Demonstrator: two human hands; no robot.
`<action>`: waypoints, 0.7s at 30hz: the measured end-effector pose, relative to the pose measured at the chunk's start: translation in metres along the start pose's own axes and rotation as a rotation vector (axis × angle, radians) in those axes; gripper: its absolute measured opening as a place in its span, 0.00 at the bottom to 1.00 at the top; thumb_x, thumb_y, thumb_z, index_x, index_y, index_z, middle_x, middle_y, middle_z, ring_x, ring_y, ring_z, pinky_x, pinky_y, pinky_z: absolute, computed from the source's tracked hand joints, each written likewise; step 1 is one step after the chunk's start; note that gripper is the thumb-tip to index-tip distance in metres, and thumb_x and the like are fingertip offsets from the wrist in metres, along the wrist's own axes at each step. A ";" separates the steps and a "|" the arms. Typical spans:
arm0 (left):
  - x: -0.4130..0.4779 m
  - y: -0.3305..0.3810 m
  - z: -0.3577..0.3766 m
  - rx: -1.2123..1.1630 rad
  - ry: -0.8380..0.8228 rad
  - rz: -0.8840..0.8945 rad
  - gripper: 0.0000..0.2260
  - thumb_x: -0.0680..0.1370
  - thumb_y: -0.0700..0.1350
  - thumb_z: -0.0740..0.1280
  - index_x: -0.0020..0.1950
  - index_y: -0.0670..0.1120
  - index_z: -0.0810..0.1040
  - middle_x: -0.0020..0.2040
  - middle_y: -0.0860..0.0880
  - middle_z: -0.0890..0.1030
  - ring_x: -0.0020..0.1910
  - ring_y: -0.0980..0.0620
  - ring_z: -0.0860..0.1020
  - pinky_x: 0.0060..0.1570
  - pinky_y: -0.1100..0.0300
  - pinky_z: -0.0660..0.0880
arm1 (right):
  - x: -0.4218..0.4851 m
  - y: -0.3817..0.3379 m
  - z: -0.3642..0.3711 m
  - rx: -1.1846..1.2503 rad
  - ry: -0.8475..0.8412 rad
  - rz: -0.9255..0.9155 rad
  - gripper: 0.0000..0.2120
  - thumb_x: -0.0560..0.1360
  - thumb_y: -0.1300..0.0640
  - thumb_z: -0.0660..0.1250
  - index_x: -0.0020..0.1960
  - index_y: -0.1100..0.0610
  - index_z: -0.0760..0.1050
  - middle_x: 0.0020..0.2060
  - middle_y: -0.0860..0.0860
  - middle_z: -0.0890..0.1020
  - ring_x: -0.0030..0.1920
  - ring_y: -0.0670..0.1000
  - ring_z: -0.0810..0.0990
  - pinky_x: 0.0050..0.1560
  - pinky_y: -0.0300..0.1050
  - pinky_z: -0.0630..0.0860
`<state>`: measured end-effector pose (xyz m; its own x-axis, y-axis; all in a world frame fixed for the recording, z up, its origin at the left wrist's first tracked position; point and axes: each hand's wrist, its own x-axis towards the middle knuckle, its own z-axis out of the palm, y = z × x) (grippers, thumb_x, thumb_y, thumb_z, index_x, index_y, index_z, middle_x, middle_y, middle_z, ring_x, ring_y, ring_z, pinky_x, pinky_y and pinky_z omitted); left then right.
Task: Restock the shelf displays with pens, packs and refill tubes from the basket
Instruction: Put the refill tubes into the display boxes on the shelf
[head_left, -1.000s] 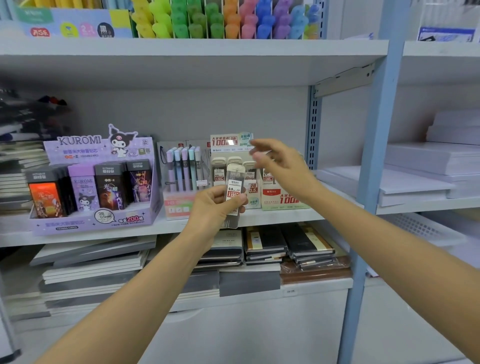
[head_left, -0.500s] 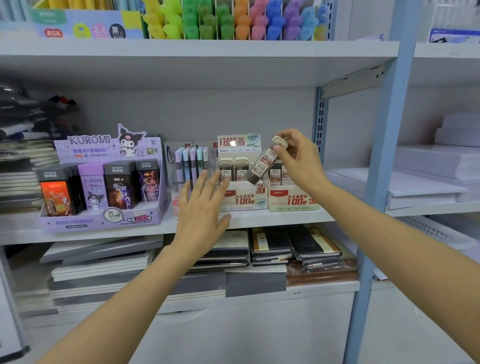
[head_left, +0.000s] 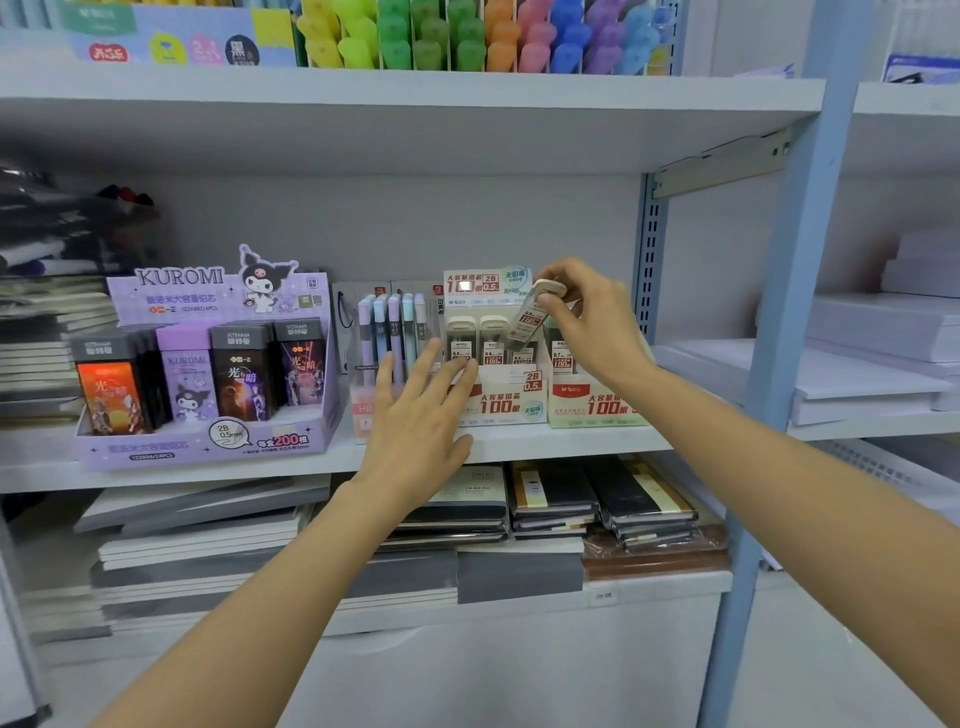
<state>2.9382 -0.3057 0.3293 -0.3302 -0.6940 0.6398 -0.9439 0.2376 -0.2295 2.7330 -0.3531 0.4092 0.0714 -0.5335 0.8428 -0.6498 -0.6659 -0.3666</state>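
Refill tube (head_left: 530, 318), pinched by right hand (head_left: 597, 325), tilts above the lead display box (head_left: 501, 404); left hand (head_left: 415, 423) released; next: upright it into a slot.

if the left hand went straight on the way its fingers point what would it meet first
Probably the white cardboard display box with red print: the left hand points its fingers at its front left edge, beside the pastel pens. Depth unclear.

Bright, even shop light from above me.
The upper shelf (head_left: 415, 98) throws soft shade on the back wall (head_left: 415, 223); a small white glare sits on the refill display card (head_left: 485, 285). The blue upright (head_left: 779, 364) bows with the wide lens, and stacks (head_left: 41, 332) at the shelf's left edge smear dim.
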 end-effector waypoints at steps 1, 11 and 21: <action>0.000 -0.001 -0.001 -0.009 0.008 0.001 0.33 0.79 0.56 0.61 0.79 0.50 0.50 0.79 0.51 0.57 0.79 0.48 0.43 0.74 0.41 0.36 | 0.000 0.002 -0.001 -0.024 0.003 -0.009 0.07 0.79 0.59 0.65 0.57 0.55 0.75 0.51 0.49 0.81 0.47 0.44 0.77 0.37 0.29 0.70; -0.003 0.003 -0.011 -0.127 0.154 0.022 0.24 0.75 0.45 0.68 0.71 0.45 0.70 0.69 0.46 0.73 0.75 0.45 0.63 0.74 0.41 0.53 | 0.009 0.008 0.014 -0.176 -0.095 -0.057 0.08 0.78 0.57 0.66 0.57 0.53 0.76 0.52 0.50 0.81 0.50 0.48 0.78 0.52 0.46 0.77; -0.008 -0.001 -0.006 -0.097 0.132 0.054 0.28 0.77 0.47 0.66 0.76 0.46 0.63 0.73 0.47 0.68 0.77 0.47 0.56 0.76 0.44 0.45 | 0.007 0.011 0.031 -0.373 -0.164 0.012 0.11 0.77 0.51 0.68 0.58 0.51 0.78 0.49 0.48 0.84 0.51 0.50 0.79 0.62 0.49 0.67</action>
<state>2.9413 -0.2961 0.3286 -0.3725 -0.5844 0.7209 -0.9188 0.3412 -0.1982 2.7496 -0.3809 0.3991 0.1621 -0.6366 0.7540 -0.8793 -0.4399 -0.1825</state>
